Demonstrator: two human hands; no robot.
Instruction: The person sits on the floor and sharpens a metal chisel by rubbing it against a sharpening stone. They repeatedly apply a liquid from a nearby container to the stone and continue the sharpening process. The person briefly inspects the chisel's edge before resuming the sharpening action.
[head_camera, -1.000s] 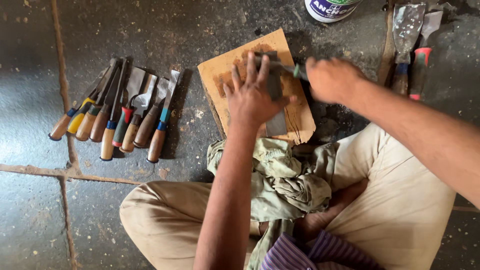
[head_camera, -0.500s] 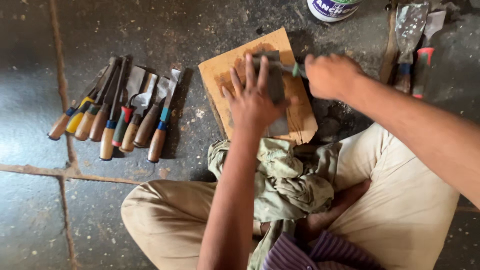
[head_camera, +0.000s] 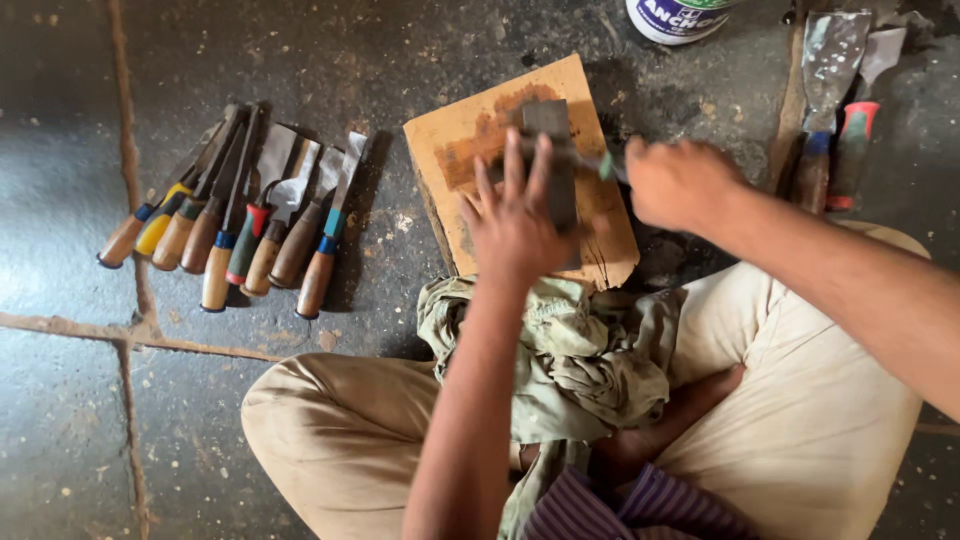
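While left hand (head_camera: 515, 225) lies flat, fingers spread, on chisel blade (head_camera: 553, 165) at board (head_camera: 480, 130) centre, right hand (head_camera: 680, 185) stays fisted round handle past right edge. Blade long axis crosses board, toward right hand.

Bare arms with no sleeves in view, beige trousers (head_camera: 800, 420), a purple striped shirt hem (head_camera: 640, 510), bare foot (head_camera: 690, 410)
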